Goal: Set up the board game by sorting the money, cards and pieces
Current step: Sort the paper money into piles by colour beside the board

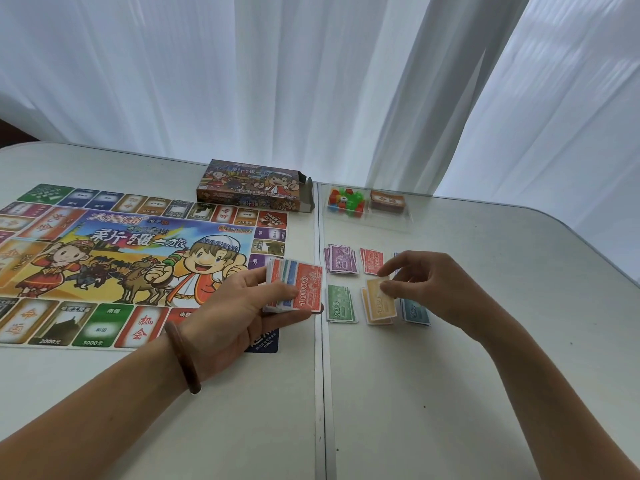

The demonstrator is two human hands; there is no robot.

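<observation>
Paper money stack (307, 286) gripped in left hand (237, 308), right hand (426, 282) pinching thin rectangular orange note (375, 289)

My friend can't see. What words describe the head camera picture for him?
A person's left hand holds a stack of play money with a red 10000 note on top, while the right hand pinches an orange note over the orange pile. Other sorted piles lie beside it on a table, with the game board on the left.
</observation>
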